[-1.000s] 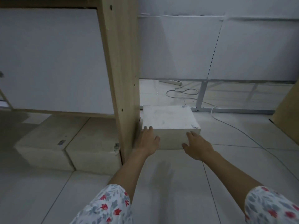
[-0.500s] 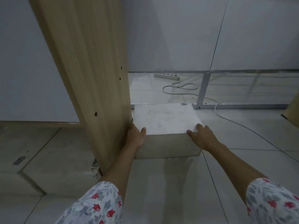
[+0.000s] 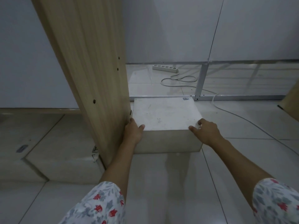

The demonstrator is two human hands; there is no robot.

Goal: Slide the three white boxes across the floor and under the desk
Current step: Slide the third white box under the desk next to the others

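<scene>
A white box [image 3: 165,113] rests on the tiled floor just right of the desk's wooden side panel [image 3: 90,75]. My left hand [image 3: 133,131] grips its near left corner, thumb on the lid, squeezed against the panel. At the near right corner, my right hand [image 3: 206,130] holds the box with fingers on top. Two more white boxes [image 3: 64,157] [image 3: 11,160] stand side by side in the shadow under the desk, left of the panel.
Behind the box runs a metal frame [image 3: 199,83] with a white power strip [image 3: 165,68] and its looped cable beyond it. A cable [image 3: 239,117] trails over the floor to the right. A wooden panel edge [image 3: 291,101] shows at the far right.
My hands went from the box's front face to its two near corners. The view came closer and lower to the box.
</scene>
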